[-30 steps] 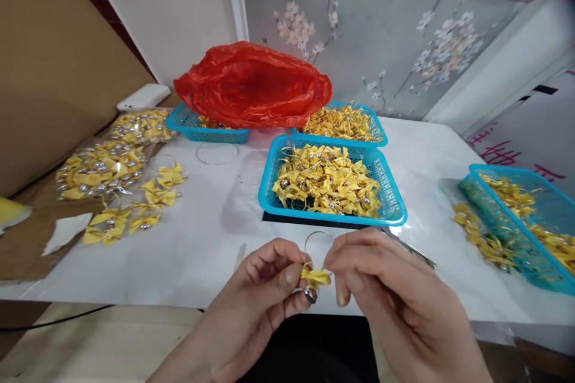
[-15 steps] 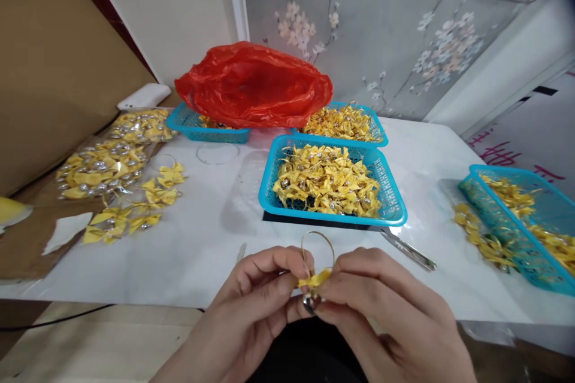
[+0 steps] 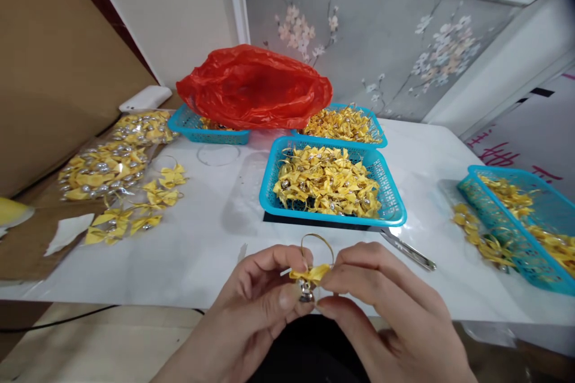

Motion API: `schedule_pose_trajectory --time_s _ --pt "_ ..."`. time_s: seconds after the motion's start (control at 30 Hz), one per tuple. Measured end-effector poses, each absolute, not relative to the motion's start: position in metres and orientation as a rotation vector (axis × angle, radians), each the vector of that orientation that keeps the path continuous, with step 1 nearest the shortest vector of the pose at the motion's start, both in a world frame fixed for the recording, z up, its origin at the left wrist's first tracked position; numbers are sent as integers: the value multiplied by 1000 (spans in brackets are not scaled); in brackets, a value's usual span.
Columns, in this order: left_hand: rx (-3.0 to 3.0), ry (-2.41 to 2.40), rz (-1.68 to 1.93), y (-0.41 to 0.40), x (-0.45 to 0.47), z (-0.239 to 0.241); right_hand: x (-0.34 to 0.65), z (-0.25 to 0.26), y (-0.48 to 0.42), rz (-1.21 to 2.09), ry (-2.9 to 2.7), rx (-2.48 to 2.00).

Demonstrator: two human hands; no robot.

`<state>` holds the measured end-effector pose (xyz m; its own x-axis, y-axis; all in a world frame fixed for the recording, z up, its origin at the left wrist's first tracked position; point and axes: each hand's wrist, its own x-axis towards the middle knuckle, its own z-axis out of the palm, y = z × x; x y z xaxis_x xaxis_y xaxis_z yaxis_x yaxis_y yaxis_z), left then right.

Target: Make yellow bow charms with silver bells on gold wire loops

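A yellow ribbon bow (image 3: 314, 274) with silver bells (image 3: 306, 292) under it and a gold cord loop (image 3: 318, 236) standing above is between my hands, over the table's front edge. My left hand (image 3: 265, 293) is closed on it, the thumb against the bells and the index finger by the cord. My right hand (image 3: 386, 299) has its fingertips on the bow's right end, with its thumb tip lower, near the bells. Just beyond lies a blue basket (image 3: 266, 182) piled with similar yellow bows (image 3: 327, 182).
Right of the basket lies a metal-handled cutter (image 3: 413, 253). A red plastic bag (image 3: 251, 87) rests over baskets at the back. Another blue basket (image 3: 489, 203) stands at the right edge. Loose bows (image 3: 159, 194) and bagged bows (image 3: 103, 170) lie on the left.
The bow shows more openly between my fingers, with its bells turned more into view. My right thumb has moved slightly away from the bells.
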<state>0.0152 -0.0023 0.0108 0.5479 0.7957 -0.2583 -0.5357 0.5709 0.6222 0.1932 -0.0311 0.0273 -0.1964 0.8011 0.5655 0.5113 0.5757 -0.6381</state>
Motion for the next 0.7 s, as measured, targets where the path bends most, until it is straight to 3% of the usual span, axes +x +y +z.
schedule_pose_trajectory --time_s 0.23,0.7 --pt "294 534 794 -1 13 9 194 25 -33 400 -1920 -1022" --pt "462 600 794 0 18 10 189 30 -24 376 -1870 -898"
